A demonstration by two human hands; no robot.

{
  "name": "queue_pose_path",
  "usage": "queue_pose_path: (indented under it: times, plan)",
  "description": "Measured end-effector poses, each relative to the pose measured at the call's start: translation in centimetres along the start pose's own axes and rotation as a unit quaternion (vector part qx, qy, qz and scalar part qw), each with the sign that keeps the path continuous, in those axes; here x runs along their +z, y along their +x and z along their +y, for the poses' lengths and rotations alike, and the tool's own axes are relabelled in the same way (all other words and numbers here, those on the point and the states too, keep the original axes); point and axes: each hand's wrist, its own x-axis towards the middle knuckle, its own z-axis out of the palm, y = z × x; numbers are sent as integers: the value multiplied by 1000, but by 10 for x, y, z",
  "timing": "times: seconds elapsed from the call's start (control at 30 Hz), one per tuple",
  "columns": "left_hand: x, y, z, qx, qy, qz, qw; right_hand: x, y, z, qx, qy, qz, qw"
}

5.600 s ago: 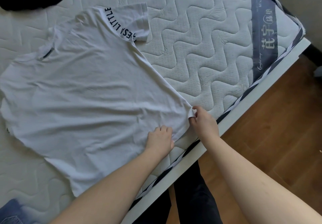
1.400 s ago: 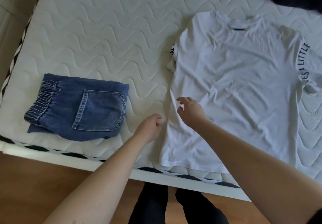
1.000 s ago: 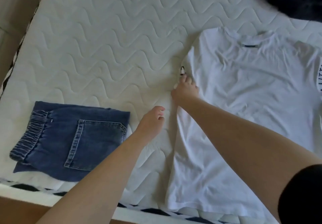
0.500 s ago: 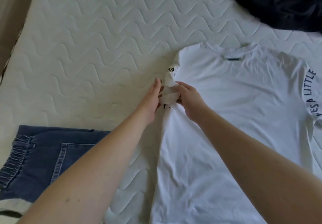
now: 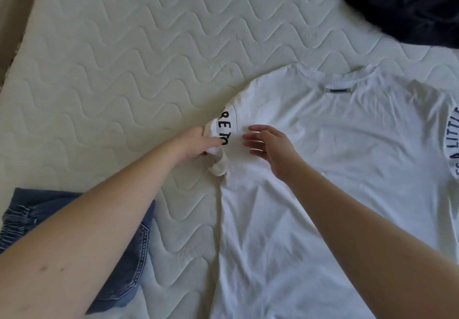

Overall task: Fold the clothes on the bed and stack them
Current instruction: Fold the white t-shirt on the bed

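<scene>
A white T-shirt (image 5: pixel 347 159) lies flat on the bed, collar toward the far side, with black lettering along both sleeve seams. My left hand (image 5: pixel 196 142) grips its crumpled left sleeve (image 5: pixel 221 140) at the shirt's left edge. Just right of that sleeve, my right hand (image 5: pixel 270 145) hovers over the shirt's chest with its fingers spread and relaxed, holding nothing. Folded blue jeans (image 5: pixel 124 276) lie at the lower left, partly hidden under my left forearm.
The quilted white mattress (image 5: pixel 119 60) stretches to the far left, where its edge meets a beige surface. A dark garment (image 5: pixel 407 3) is heaped at the top right corner.
My right hand has let go of the sleeve and opened above the shirt. My left hand now holds the sleeve, which is pulled out leftward so its lettering shows.
</scene>
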Motion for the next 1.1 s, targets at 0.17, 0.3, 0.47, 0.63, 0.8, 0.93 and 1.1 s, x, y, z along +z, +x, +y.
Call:
queue_pose_path:
  times: [0.17, 0.3, 0.47, 0.63, 0.8, 0.93, 1.1]
  plan:
    - [-32, -6, -21, 4, -153, 227, 962, 6, 17, -5, -43, -149, 49, 987]
    - [-40, 2, -35, -32, -145, 376, 915, 15, 31, -10, -82, -250, 50, 963]
    - [-26, 11, -36, -104, -130, 214, 963, 23, 58, -29, -211, -465, 82, 856]
    - [-14, 14, -41, -102, -88, 155, 979, 37, 96, -59, -224, -675, 16, 702]
    - [-24, 2, -36, -25, -311, 108, 944, 38, 117, -68, -167, -811, 3, 561]
    - [-37, -9, -19, 20, -428, 109, 897, 31, 108, -75, -193, -845, 22, 499]
    - [-42, -18, -3, 86, -515, 146, 840, 22, 97, -95, -306, -673, 98, 666]
